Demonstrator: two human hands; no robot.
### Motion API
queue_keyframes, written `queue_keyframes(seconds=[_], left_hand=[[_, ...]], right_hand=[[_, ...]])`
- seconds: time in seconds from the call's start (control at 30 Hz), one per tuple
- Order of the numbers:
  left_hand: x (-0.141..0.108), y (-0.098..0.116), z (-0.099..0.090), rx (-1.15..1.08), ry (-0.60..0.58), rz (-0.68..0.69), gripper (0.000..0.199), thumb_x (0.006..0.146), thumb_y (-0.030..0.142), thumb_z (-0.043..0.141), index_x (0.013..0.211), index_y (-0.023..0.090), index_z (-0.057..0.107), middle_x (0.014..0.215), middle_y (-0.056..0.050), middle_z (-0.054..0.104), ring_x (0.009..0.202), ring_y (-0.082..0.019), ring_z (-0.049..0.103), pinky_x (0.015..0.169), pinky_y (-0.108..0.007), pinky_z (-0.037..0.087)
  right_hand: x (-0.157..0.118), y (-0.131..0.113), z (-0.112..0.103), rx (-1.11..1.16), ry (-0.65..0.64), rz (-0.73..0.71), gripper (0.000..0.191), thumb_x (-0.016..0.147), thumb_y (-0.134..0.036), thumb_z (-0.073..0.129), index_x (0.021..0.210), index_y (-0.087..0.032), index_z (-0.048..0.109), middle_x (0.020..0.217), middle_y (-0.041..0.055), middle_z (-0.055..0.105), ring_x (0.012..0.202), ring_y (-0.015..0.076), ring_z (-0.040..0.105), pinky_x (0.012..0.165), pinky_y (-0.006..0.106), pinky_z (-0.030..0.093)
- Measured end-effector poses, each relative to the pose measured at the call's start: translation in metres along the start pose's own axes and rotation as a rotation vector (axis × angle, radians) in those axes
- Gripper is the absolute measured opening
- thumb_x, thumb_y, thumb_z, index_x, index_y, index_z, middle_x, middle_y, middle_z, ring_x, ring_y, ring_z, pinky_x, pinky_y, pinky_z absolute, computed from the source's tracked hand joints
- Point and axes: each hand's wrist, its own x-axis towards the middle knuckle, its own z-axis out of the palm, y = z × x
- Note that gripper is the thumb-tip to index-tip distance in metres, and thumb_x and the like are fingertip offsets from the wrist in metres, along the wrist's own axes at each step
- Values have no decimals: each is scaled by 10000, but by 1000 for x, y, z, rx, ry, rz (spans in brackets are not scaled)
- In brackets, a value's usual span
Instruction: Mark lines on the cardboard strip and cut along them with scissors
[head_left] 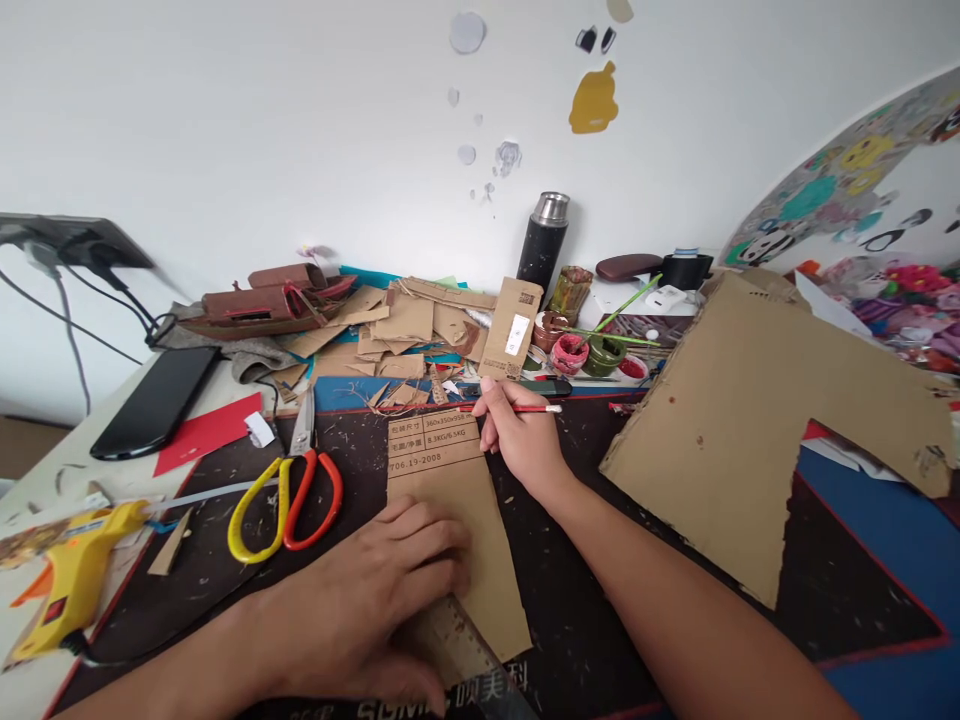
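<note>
A printed cardboard strip [491, 530] lies on the dark mat. Across its near end my left hand [375, 600] is curled over a metal ruler [476, 655], which sticks out past the thumb at lower right. My right hand [517, 430] pinches a red pencil [536, 408] at the strip's far right edge; the pencil lies roughly level, its pale end pointing right. To the left of the strip rest scissors [285, 500] with one yellow and one red handle.
A yellow glue gun [79, 570] and black phone [156, 402] are at left. Cardboard scraps [405, 320], a model boat [262, 305], open paint jars [570, 353] and a black flask [541, 245] line the back. A large cardboard piece [720, 430] lies at right.
</note>
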Motion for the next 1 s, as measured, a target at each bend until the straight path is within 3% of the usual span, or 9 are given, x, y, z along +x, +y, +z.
queue_keyframes(seconds=[0.13, 0.23, 0.4, 0.6, 0.87, 1.0], left_hand=[[-10, 0, -12, -78, -178, -28, 754, 860, 593, 907, 1492, 299, 621, 1660, -96, 597, 1504, -358, 550, 1208, -508, 465], [-18, -2, -14, -108, -255, -33, 939, 852, 522, 933, 1658, 329, 491, 1741, -94, 511, 1608, -370, 447, 1247, -551, 445], [-20, -6, -10, -157, -273, -61, 839, 938, 472, 854, 1676, 343, 477, 1776, -76, 457, 1643, -377, 394, 1281, -595, 400], [-13, -6, -12, -245, -356, -123, 863, 931, 580, 848, 1686, 371, 486, 1795, -76, 422, 1656, -406, 360, 1319, -596, 332], [-15, 2, -31, -293, -286, -126, 912, 867, 228, 807, 1698, 381, 464, 1759, -8, 489, 1659, -311, 384, 1347, -504, 338], [-16, 0, -41, -243, -248, -97, 850, 916, 271, 826, 1687, 385, 486, 1716, -16, 548, 1633, -279, 438, 1312, -458, 406]], right_hand=[[0, 1, 0, 10, -4, 7, 652, 958, -846, 620, 727, -238, 660, 435, -46, 537, 393, 141, 553, 420, 244, 388], [0, 2, 0, 16, -10, 5, 634, 974, -819, 629, 730, -234, 665, 441, -46, 544, 393, 138, 554, 424, 242, 391], [-1, 3, 0, 4, -13, 6, 637, 974, -816, 635, 730, -229, 668, 437, -41, 550, 392, 138, 555, 426, 240, 392], [-1, 3, -1, 1, -16, -1, 640, 977, -814, 632, 733, -223, 671, 439, -43, 555, 392, 130, 541, 436, 235, 404], [-1, 3, -1, 0, -7, 10, 631, 974, -803, 645, 732, -221, 677, 436, -39, 566, 385, 130, 531, 441, 235, 414], [-1, 5, -1, -4, -15, 8, 636, 971, -811, 643, 736, -221, 681, 436, -42, 557, 389, 131, 535, 430, 231, 404]])
